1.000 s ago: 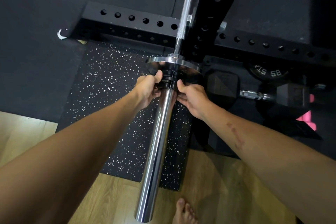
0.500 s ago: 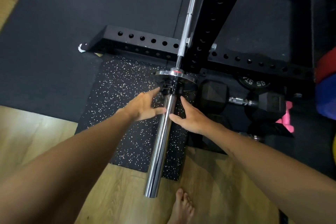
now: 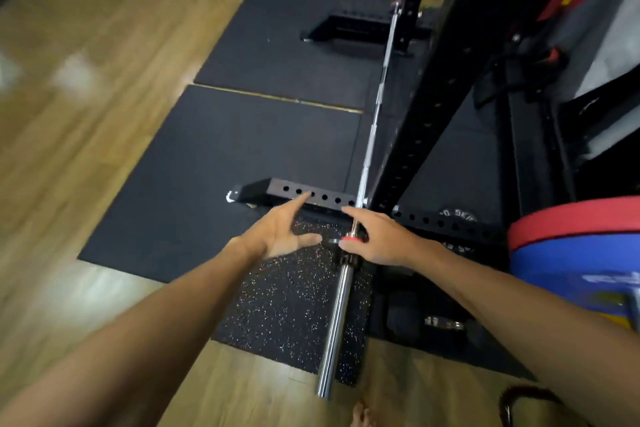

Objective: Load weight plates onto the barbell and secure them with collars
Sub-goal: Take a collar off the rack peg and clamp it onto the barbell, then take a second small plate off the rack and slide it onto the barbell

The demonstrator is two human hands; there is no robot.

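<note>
The chrome barbell sleeve [image 3: 336,329] points toward me, its shaft running away along the black rack upright [image 3: 420,135]. A small chrome plate with a red-edged collar [image 3: 348,239] sits at the sleeve's inner end, mostly hidden behind my right hand. My left hand [image 3: 282,230] hovers left of the sleeve, fingers spread, holding nothing. My right hand [image 3: 379,239] floats above the plate with fingers extended and empty; whether it touches the plate I cannot tell. Red and blue bumper plates [image 3: 575,250] stand at the right.
The rack's perforated base beam [image 3: 304,196] lies across the black rubber mats [image 3: 242,156]. A hex dumbbell [image 3: 440,322] and flat plates [image 3: 457,215] rest on the floor right of the sleeve. A bare foot [image 3: 362,414] stands on the wooden floor [image 3: 86,114].
Both hands have let go of the collar and plate and opened. The view has lifted and pulled back, showing more of the bar, mats and the coloured plates.
</note>
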